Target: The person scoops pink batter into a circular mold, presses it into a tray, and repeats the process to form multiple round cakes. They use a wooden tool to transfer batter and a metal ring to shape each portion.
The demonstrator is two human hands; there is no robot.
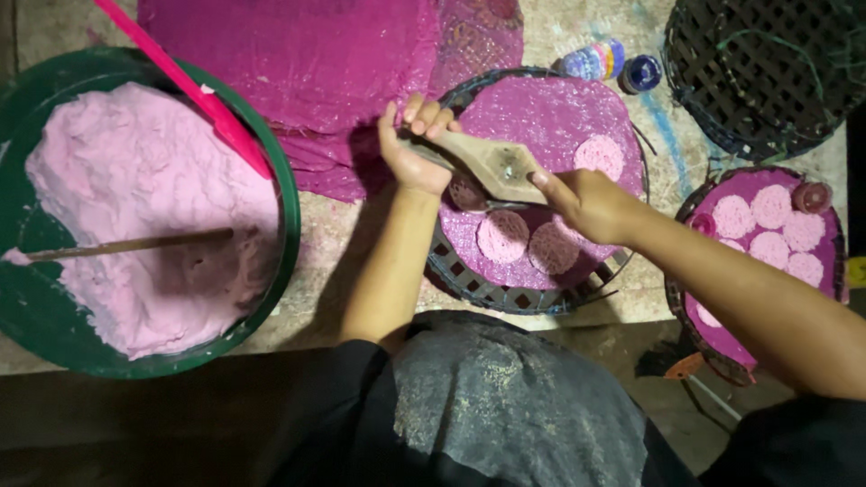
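My left hand [413, 146] grips the narrow handle end of a wooden paddle-shaped mould [492, 162]. My right hand [585, 203] presses on its wide end. The mould lies tilted over a round woven tray [469, 281] lined with magenta cloth [541, 113]. On that cloth lie three pale pink round cakes: one at the far right [599, 155] and two nearer me [502, 236] [553, 248]. A darker disc [466, 192] shows under the mould.
A large green basin [287, 230] of pink dough [135, 180] sits left, with a stick and a pink plastic spatula [194, 90] in it. A second cloth-lined tray [825, 239] holds several cakes at right. An empty dark basket [767, 72] stands far right.
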